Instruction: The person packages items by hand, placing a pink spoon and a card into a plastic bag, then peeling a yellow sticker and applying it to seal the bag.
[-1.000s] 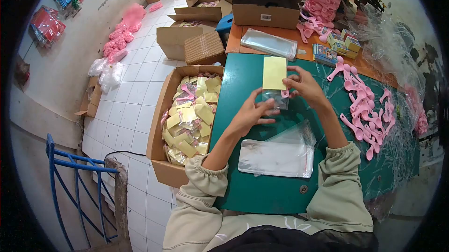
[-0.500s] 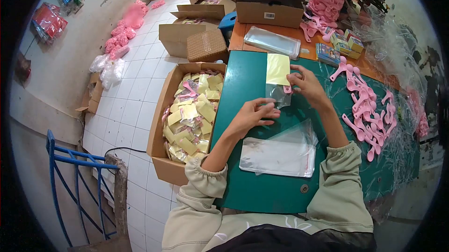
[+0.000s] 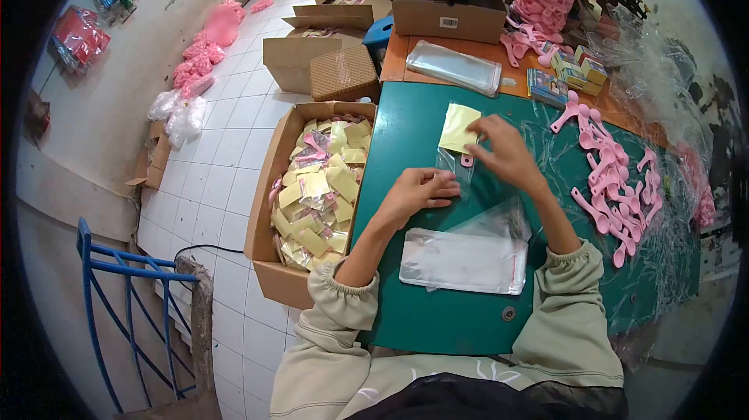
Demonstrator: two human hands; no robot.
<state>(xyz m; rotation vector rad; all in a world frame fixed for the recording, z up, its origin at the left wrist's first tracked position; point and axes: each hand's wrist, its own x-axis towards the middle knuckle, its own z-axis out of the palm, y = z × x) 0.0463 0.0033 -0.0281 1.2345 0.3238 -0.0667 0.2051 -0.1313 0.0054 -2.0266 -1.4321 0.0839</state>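
Observation:
A clear plastic bag [image 3: 445,160] lies slightly tilted on the green table, with a pale yellow card [image 3: 459,125] at its upper part. Just under the card's lower edge shows the end of a pink spoon handle [image 3: 466,160]. My right hand [image 3: 507,152] has its fingertips on the card's right side, thumb bent in near the spoon. At the bag's lower end, my left hand [image 3: 421,192] is closed, finger and thumb pinching the film. A stack of clear bags [image 3: 460,262] rests nearer my body, one bag lying askew on top.
Loose pink spoons [image 3: 616,186] spread over the right of the green table [image 3: 437,326]. Small printed boxes [image 3: 548,88] and more clear bags [image 3: 454,69] sit at the back. Left of the table stands a carton [image 3: 269,272] full of packed bags with yellow cards.
The card and bag have come nearer my body and tilted. My left hand's fingers, spread before, have closed at the bag's lower end. My right hand has shifted slightly down and left.

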